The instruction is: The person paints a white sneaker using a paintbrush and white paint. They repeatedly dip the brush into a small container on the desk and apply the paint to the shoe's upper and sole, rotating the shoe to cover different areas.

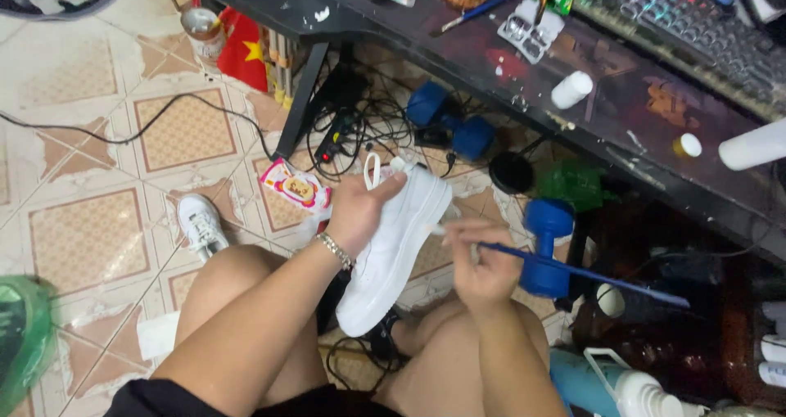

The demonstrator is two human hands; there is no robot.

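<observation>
Sneaker [393,241] gripped by left hand [356,208], right hand [483,261] brushing its sole edge.

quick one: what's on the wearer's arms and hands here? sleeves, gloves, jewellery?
Both forearms are bare, with no sleeves and no gloves in view. The left hand has a silver-coloured metal link bracelet at the wrist. The right hand shows no rings, watch or band. No markings can be made out on either arm.
</observation>
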